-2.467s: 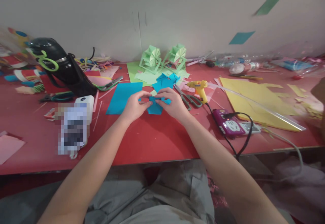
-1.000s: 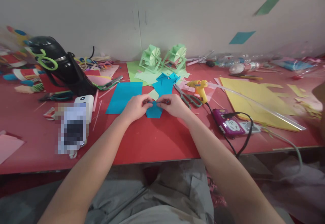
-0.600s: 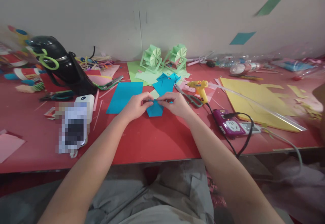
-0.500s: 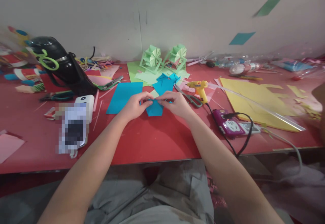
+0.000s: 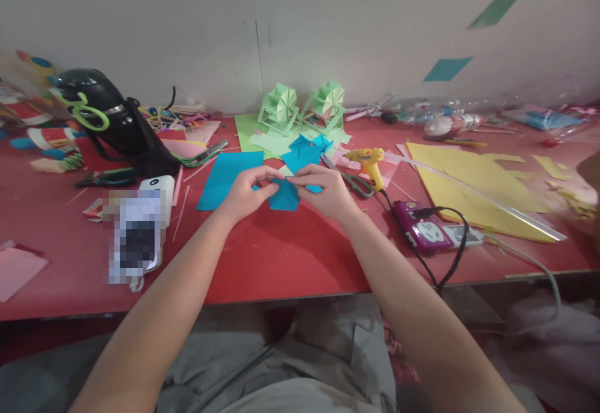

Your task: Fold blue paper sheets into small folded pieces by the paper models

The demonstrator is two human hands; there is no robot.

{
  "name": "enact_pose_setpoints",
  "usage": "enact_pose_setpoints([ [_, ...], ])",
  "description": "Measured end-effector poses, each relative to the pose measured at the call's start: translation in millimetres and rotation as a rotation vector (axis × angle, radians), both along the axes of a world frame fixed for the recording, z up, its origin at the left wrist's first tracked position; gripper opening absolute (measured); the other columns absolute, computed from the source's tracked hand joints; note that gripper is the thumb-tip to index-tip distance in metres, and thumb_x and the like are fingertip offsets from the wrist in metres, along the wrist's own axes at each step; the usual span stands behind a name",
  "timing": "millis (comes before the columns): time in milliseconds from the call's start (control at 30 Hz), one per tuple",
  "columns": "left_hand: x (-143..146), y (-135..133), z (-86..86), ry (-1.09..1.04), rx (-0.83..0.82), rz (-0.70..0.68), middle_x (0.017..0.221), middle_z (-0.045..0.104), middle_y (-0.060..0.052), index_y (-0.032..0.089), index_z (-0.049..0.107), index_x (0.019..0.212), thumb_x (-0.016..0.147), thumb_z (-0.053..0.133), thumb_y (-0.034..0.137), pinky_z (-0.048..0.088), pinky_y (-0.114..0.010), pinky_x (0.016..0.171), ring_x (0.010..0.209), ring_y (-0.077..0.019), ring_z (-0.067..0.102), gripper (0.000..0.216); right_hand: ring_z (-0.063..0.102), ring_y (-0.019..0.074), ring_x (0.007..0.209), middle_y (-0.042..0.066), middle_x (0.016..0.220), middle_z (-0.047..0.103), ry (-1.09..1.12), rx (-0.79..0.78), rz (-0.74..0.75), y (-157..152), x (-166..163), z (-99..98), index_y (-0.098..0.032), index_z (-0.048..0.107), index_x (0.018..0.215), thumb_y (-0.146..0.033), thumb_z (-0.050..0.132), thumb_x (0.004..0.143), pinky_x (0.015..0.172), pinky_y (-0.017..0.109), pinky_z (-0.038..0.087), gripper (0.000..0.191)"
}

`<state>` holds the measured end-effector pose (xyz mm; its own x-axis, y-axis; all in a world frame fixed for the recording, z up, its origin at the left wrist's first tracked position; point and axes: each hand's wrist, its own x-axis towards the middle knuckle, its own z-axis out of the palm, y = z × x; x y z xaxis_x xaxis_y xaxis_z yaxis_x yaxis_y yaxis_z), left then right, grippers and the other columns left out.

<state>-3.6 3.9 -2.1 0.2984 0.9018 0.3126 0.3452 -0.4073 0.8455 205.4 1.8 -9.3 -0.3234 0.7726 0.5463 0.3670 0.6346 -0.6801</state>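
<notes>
Both hands pinch a small piece of blue paper (image 5: pixel 284 197) with creases in it, just above the red tabletop. My left hand (image 5: pixel 248 195) is closed on its upper left edge, and my right hand (image 5: pixel 327 193) grips the upper right edge. The fingertips almost meet at the top and partly cover the paper. A flat blue sheet (image 5: pixel 225 182) lies to the left, partly behind my left hand. Beyond my hands rests a folded blue paper shape (image 5: pixel 307 150). Scissors (image 5: pixel 359 185) lie to the right, under a yellow glue gun (image 5: pixel 368 162).
Two green folded-paper models (image 5: pixel 281 108) stand at the back on green paper (image 5: pixel 244 130). A black bottle (image 5: pixel 117 119), a phone (image 5: pixel 140 232) and pliers (image 5: pixel 105 179) occupy the left. On the right are a purple power strip (image 5: pixel 424 228), its cables and yellow paper (image 5: pixel 469 182).
The blue paper has tilted slightly between my fingers, and its lower edge sits a little higher. My right-hand fingers have shifted slightly along it.
</notes>
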Motion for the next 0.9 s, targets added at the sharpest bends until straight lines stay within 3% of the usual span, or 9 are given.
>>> enact_pose_setpoints([
  [167, 2.2, -1.8, 1.6, -0.012, 0.066, 0.036, 0.094, 0.075, -0.004, 0.02, 0.073, 0.092, 0.082, 0.064, 0.028, 0.051, -0.032, 0.079, 0.087, -0.0186, 0.065, 0.015, 0.065, 0.017, 0.083, 0.005, 0.093, 0.073, 0.032, -0.012, 0.027, -1.0, -2.1, 1.9, -0.023, 0.078, 0.101, -0.019, 0.061, 0.084, 0.076, 0.031, 0.054, 0.024],
  [533, 3.9, 0.0, -0.8, -0.121, -0.004, 0.116, 0.091, 0.078, -0.004, 0.021, 0.076, 0.082, 0.078, 0.065, 0.024, 0.054, -0.035, 0.082, 0.089, -0.0213, 0.07, 0.012, 0.067, 0.0202, 0.098, 0.007, 0.103, 0.075, 0.068, -0.03, 0.048, -3.6, -2.9, 5.3, -0.024, 0.078, 0.103, -0.026, 0.06, 0.089, 0.087, 0.036, 0.053, 0.023],
  [667, 5.5, -1.8, 1.3, -0.08, 0.022, 0.116, 0.088, 0.078, -0.004, 0.022, 0.076, 0.081, 0.077, 0.065, 0.026, 0.054, -0.037, 0.083, 0.088, -0.0226, 0.069, 0.013, 0.067, 0.0202, 0.093, 0.006, 0.099, 0.076, 0.072, -0.079, 0.008, -5.1, -4.4, 7.7, -0.024, 0.078, 0.098, -0.037, 0.062, 0.091, 0.084, 0.035, 0.052, 0.022],
  [900, 4.9, -6.2, 2.9, 0.022, 0.073, 0.075, 0.093, 0.077, -0.004, 0.022, 0.076, 0.087, 0.079, 0.064, 0.024, 0.051, -0.038, 0.087, 0.092, -0.0231, 0.067, 0.014, 0.066, 0.02, 0.089, 0.004, 0.095, 0.077, 0.036, -0.096, -0.072, 1.1, -4.0, -0.5, -0.023, 0.077, 0.095, -0.032, 0.066, 0.087, 0.081, 0.035, 0.049, 0.016],
])
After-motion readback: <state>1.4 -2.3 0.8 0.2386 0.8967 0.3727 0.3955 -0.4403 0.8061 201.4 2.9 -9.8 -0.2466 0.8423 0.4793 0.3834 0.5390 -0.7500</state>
